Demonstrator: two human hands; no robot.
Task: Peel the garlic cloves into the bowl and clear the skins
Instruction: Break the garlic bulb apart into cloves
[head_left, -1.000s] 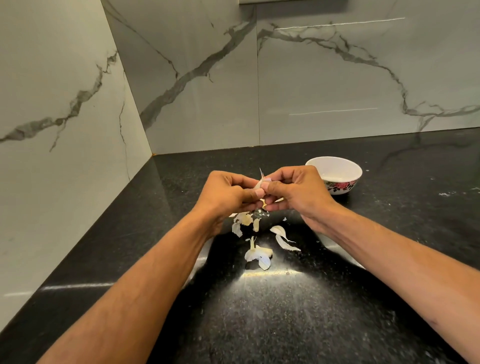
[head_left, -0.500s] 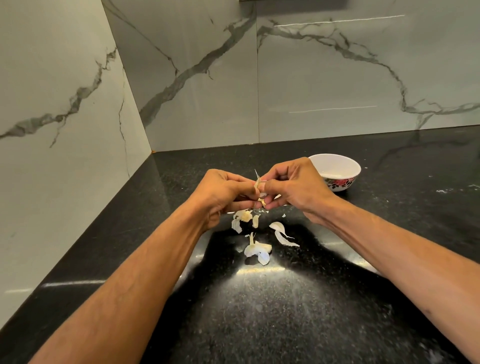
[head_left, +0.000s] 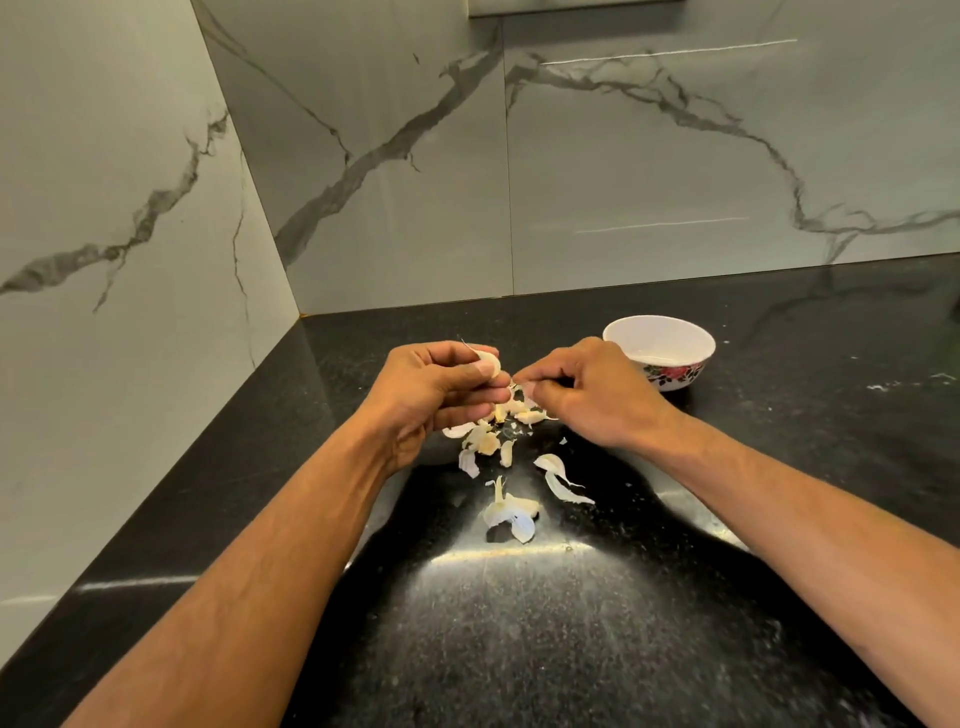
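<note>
A black speckled surface (head_left: 571, 649) fills a corner between grey-veined marble walls (head_left: 649, 156). Above its middle, the left hand (head_left: 436, 395) pinches a pale garlic clove (head_left: 489, 361) with curled fingers. Just right of it, the right hand (head_left: 587, 400) has its fingers clenched around a scrap of skin. Loose skins (head_left: 511, 512) lie beneath and nearer. A white flowered bowl (head_left: 658, 351) stands far right.
</note>
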